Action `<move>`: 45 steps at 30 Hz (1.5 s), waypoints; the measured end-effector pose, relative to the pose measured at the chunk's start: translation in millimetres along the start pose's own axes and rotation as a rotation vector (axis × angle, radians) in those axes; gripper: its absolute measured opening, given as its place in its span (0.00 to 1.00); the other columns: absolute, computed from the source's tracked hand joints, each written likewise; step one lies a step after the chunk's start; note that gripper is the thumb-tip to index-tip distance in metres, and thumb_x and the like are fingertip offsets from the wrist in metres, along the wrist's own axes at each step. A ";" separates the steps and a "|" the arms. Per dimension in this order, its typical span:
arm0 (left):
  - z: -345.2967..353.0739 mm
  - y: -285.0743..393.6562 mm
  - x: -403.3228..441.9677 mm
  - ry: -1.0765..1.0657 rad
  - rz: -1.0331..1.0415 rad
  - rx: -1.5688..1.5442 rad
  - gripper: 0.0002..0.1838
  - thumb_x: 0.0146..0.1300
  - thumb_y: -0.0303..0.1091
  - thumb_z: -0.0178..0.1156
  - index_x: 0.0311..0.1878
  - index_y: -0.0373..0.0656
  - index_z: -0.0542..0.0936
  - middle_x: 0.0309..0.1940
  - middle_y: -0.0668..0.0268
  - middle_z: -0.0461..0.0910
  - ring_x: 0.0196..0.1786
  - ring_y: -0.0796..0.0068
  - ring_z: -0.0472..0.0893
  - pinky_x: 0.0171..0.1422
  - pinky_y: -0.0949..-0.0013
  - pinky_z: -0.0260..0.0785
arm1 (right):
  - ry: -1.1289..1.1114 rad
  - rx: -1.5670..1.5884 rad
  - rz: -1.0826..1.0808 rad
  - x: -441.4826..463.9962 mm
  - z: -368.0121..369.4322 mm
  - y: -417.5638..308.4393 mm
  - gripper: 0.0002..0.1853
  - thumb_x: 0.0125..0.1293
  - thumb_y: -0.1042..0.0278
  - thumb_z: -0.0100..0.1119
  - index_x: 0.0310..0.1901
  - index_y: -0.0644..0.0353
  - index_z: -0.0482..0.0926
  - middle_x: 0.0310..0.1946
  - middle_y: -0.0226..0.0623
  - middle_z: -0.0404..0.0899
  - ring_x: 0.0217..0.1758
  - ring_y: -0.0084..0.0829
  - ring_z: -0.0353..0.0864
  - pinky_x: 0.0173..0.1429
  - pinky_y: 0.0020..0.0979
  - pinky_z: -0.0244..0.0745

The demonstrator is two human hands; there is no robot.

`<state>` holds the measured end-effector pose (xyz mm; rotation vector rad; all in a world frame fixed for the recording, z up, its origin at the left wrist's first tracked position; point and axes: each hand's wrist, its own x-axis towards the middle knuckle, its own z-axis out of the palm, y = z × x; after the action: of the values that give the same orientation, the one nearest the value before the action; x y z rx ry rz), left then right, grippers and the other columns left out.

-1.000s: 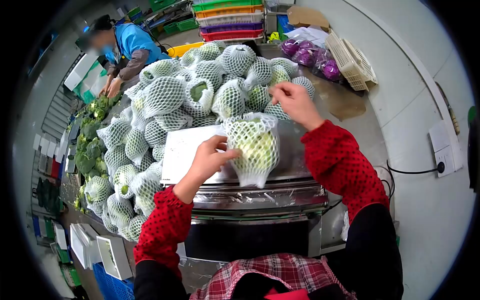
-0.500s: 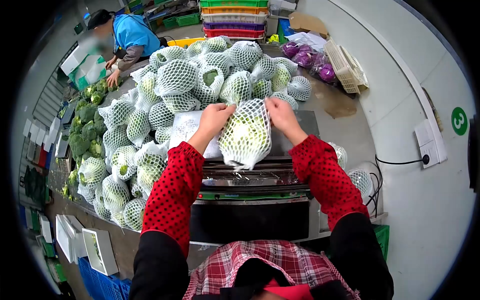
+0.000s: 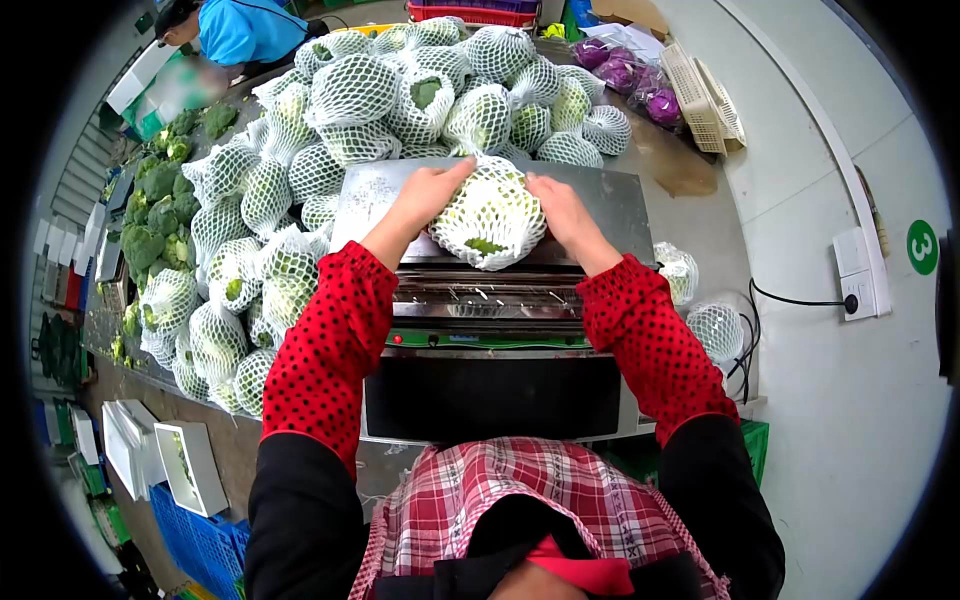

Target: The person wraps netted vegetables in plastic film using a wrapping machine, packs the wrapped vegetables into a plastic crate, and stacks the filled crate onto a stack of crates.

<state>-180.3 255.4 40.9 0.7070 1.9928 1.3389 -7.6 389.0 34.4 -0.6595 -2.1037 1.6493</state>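
Note:
A broccoli head in a white foam net [image 3: 488, 215] is between my hands over the metal top of a wrapping machine [image 3: 610, 205]. Green shows through the net's end that faces me. My left hand [image 3: 425, 200] grips the net's upper left, thumb and fingers closed at its edge. On the other side my right hand [image 3: 568, 212] holds the upper right edge, with its fingertips partly hidden. Just beyond my hands lies a large pile of netted broccoli [image 3: 420, 100], which spreads down the left side.
Bare broccoli [image 3: 160, 215] lies at the left, near a person in blue [image 3: 245, 35]. Bagged purple cabbages [image 3: 625, 72] and a cream basket [image 3: 692, 95] are at the back right. Two netted heads [image 3: 715, 330] sit right of the machine, near a black cable [image 3: 800, 298].
The netted broccoli has tipped from hanging to resting lower between my hands, its net end drawn up short. My view has shifted downward. The person in blue has leaned away.

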 end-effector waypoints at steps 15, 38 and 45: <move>-46.5 -58.2 -133.0 0.144 0.118 1.032 0.27 0.56 0.54 0.62 0.18 0.36 0.80 0.16 0.48 0.77 0.23 0.50 0.80 0.30 0.54 0.72 | -0.071 -0.799 0.225 -117.3 -60.7 17.7 0.23 0.58 0.49 0.63 0.24 0.65 0.83 0.20 0.49 0.78 0.25 0.48 0.80 0.33 0.41 0.74; -34.3 7.1 -18.8 -0.105 1.222 0.958 0.33 0.44 0.17 0.58 0.60 0.42 0.72 0.65 0.51 0.70 0.56 0.48 0.78 0.58 0.57 0.74 | -0.171 -0.037 -0.365 -8.5 -53.1 28.8 0.16 0.60 0.82 0.55 0.52 0.66 0.76 0.58 0.43 0.76 0.59 0.41 0.77 0.62 0.35 0.72; -36.5 -4.9 -38.7 -0.144 1.123 0.514 0.32 0.42 0.35 0.71 0.54 0.36 0.75 0.57 0.54 0.78 0.57 0.51 0.79 0.56 0.60 0.75 | -0.230 -0.560 -0.602 -28.6 -55.3 -16.5 0.28 0.54 0.70 0.66 0.59 0.58 0.73 0.52 0.43 0.79 0.53 0.45 0.77 0.58 0.39 0.68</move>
<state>-182.5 203.8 54.6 2.3171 1.8344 1.2071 44.9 412.9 63.0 0.0514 -2.6060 0.8426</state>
